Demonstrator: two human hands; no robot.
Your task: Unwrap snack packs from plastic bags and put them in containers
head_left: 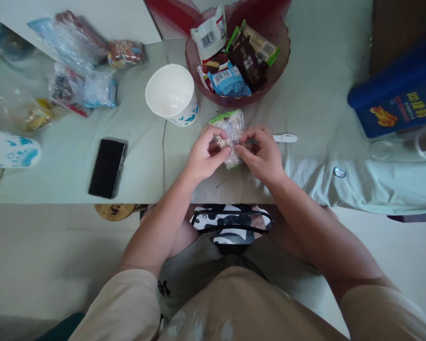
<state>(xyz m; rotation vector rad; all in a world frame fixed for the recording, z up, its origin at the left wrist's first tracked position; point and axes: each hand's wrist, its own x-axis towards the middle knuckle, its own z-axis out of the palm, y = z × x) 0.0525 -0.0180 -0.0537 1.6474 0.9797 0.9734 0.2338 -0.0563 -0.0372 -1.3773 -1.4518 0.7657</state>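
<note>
Between my two hands is a clear plastic snack packet (232, 124) with green edges, close above the table's near side. My left hand (210, 150) pinches its middle from the left with thumb and forefinger. From the right, my right hand (261, 152) pinches the same packet, the fingertips of both hands nearly meeting. What lies inside the wrapper is hard to make out. Just beyond the packet stands a pinkish glass bowl (220, 98) holding several wrapped snacks. A white paper cup (172, 92) with blue print is to the left of the bowl.
A black phone (107, 168) lies at the left, with several bagged snacks (80, 57) behind it. Another paper cup (17, 150) is at the far left. A white plastic piece (286, 138) lies beside my right hand. At the right is a blue box (397, 90).
</note>
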